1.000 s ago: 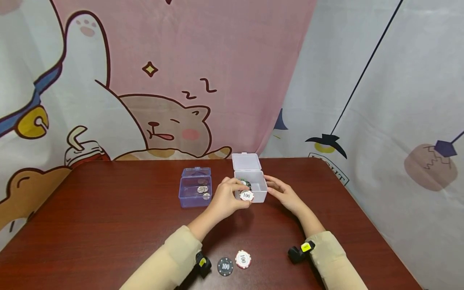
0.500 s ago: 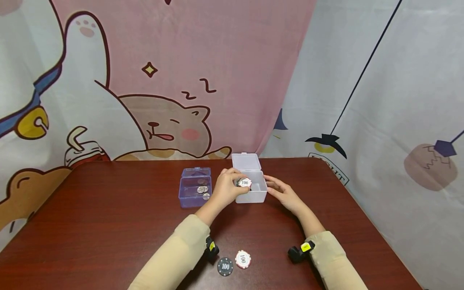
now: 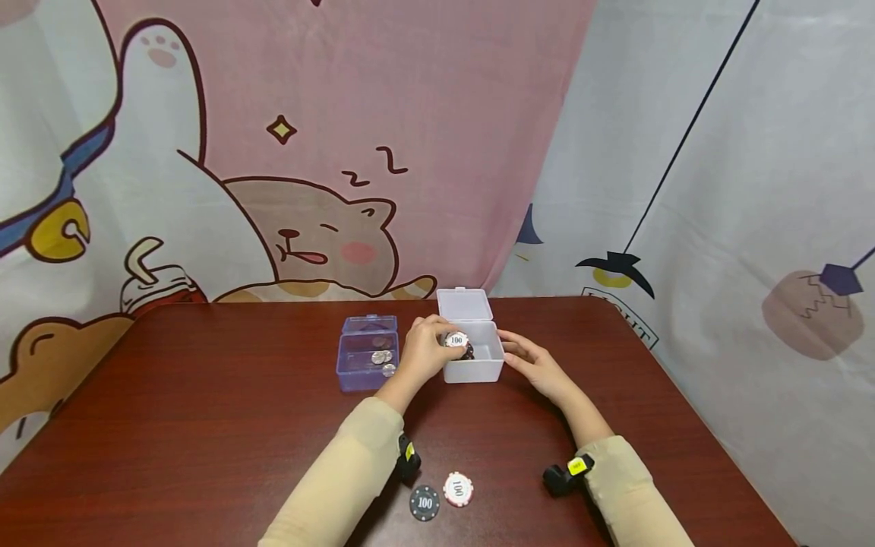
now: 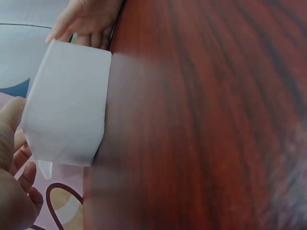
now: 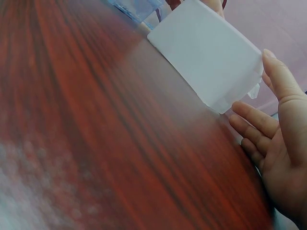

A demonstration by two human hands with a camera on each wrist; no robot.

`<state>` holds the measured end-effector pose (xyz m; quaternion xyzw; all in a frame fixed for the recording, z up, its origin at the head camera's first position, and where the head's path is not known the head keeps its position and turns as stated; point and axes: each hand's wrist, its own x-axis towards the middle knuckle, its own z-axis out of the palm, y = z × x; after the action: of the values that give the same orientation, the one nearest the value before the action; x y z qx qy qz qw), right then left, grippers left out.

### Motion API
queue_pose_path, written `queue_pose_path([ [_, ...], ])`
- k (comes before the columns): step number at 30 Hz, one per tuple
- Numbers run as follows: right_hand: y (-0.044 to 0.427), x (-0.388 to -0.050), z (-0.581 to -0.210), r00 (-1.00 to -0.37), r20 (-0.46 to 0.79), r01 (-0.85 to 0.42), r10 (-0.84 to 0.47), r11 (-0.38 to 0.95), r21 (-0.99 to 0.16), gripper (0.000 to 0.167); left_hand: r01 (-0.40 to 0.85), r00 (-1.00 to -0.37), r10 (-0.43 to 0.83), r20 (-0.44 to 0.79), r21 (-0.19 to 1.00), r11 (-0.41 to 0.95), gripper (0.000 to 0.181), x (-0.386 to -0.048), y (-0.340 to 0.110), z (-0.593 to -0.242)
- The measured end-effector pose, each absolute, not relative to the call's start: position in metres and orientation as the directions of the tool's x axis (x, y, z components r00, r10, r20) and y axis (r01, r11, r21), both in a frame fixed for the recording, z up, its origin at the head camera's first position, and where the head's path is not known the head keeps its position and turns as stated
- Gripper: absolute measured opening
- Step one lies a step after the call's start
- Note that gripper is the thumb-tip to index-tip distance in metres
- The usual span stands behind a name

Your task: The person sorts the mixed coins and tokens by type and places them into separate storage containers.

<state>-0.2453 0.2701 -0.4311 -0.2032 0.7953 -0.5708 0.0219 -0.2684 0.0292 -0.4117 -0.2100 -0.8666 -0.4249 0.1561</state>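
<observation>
A white poker chip (image 3: 456, 340) marked 100 is pinched in my left hand (image 3: 425, 351), inside the left part of an open white plastic box (image 3: 473, 372). Dark chips (image 3: 469, 352) show just beneath it in the box. My right hand (image 3: 536, 368) stays at the box's right side, its fingers extended and the thumb against the wall. In the right wrist view, the right thumb (image 5: 283, 79) meets the box's edge. The box hides the chip from both wrist views. On the table near me lie a black chip (image 3: 424, 503) and another white chip (image 3: 458, 489), both marked 100.
Left of the white box stands an open blue translucent box (image 3: 365, 382) with several silver coins (image 3: 381, 357) inside. The white box's lid (image 3: 465, 305) is raised at the back. Both boxes stand near the far side of the brown table (image 3: 205, 425), before a printed curtain (image 3: 478, 152).
My left hand has carried the white chip from before the box's front wall up, back and slightly left into the box. The right hand has kept its place at the box's side.
</observation>
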Motion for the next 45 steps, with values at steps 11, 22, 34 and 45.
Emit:
queue_pose_path([
  [11, 0.270, -0.245, -0.431, -0.916, 0.201, -0.300, -0.346, 0.260, -0.918, 0.049, 0.462, -0.882, 0.221, 0.416, 0.667, 0.584, 0.034, -0.270, 0.030, -0.414],
  [22, 0.271, -0.243, -0.430, -0.911, 0.206, -0.305, -0.356, 0.250, -0.919, 0.048, 0.476, -0.875, 0.216, 0.432, 0.694, 0.541, 0.042, -0.267, 0.028, -0.412],
  [34, 0.273, -0.244, -0.432, -0.914, 0.202, -0.302, -0.352, 0.259, -0.918, 0.048, 0.548, -0.836, 0.245, 0.492, 0.771, 0.323, 0.040, -0.243, 0.018, -0.399],
  [45, 0.271, -0.244, -0.430, -0.910, 0.209, -0.309, -0.359, 0.246, -0.919, 0.048, 0.596, -0.792, 0.324, 0.518, 0.772, 0.220, 0.039, -0.212, 0.009, -0.399],
])
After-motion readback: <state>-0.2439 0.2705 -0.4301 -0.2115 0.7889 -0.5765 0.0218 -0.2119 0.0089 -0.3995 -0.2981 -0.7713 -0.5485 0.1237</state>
